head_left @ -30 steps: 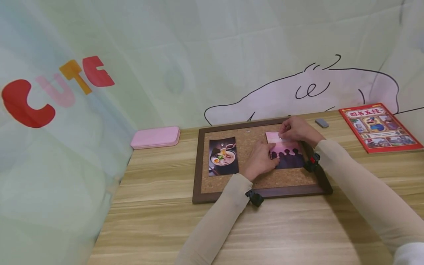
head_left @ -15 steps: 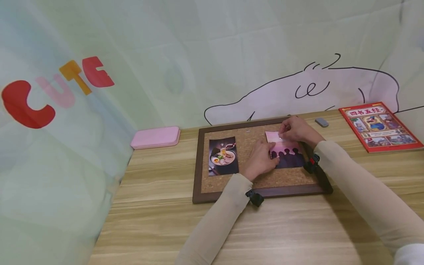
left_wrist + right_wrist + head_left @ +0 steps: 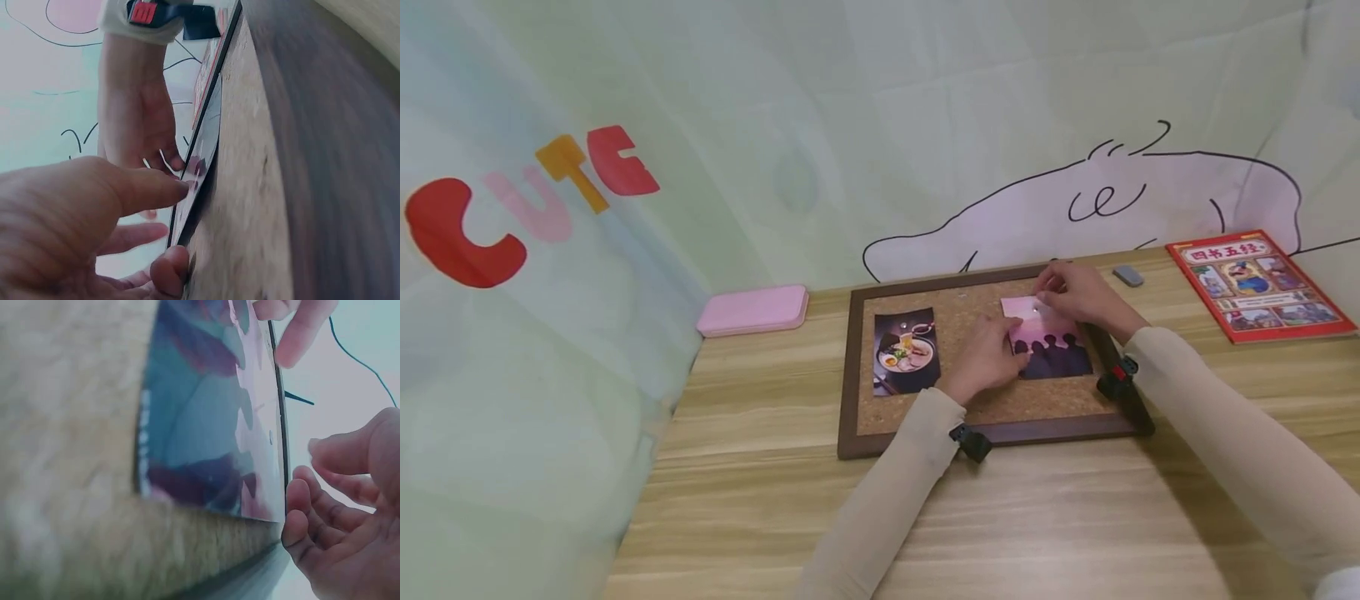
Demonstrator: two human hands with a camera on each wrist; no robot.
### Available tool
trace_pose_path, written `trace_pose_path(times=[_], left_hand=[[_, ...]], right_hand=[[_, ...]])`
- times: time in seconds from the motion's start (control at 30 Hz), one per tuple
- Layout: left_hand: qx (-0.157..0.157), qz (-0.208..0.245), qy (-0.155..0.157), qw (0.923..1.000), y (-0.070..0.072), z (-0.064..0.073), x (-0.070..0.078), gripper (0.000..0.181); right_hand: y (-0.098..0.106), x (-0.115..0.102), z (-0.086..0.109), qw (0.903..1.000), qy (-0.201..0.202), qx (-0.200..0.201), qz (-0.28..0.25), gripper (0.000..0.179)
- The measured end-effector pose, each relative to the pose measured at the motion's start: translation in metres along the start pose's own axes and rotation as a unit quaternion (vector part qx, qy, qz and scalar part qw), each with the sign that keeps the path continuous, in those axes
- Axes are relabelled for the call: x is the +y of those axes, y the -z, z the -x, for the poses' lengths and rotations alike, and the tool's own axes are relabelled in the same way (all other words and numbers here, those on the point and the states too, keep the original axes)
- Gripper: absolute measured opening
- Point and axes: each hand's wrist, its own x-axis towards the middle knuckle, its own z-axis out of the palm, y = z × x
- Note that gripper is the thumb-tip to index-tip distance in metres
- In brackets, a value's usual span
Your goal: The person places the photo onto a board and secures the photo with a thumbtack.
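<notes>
A photo of dark silhouettes against a pink sky (image 3: 1054, 354) lies on the right part of a framed cork board (image 3: 1037, 406). A small shiny pin (image 3: 1035, 309) shows near the photo's upper middle. My left hand (image 3: 987, 354) rests at the photo's left edge; in the left wrist view its thumb (image 3: 153, 192) touches the print. Just above the pin is my right hand (image 3: 1078, 293), holding nothing. Its fingers (image 3: 331, 512) are loosely bent beside the photo in the right wrist view. On the board's left part is a ramen photo (image 3: 907, 354) with a small pin near its top.
A pink case (image 3: 752, 310) sits left of the board on the wooden table (image 3: 752, 492). Toward the right lie a small grey object (image 3: 1127, 276) and a red book (image 3: 1255, 283). A printed curtain (image 3: 850, 125) hangs behind the table.
My right hand has let go of the pin and shifted slightly up and right, so the pin shows clearly. My left hand has stayed almost in place.
</notes>
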Motion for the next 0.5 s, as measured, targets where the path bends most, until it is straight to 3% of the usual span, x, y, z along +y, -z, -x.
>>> trace_pose_path(times=[0.2,0.4,0.5], left_hand=[[-0.011,0.029,-0.028,0.9991,0.025,0.016,-0.013,0.059],[0.028,0.027,-0.022,0.999,0.057,0.035,-0.028,0.059],[0.047,0.002,-0.026,0.9986,0.074,0.044,-0.039,0.06]], right_hand=[[0.011,-0.004,0.018,0.9998,0.01,0.015,0.007,0.05],[0.019,-0.001,0.036,0.9974,0.047,0.029,0.048,0.074],[0.02,0.001,0.044,0.9955,0.047,0.032,0.076,0.085]])
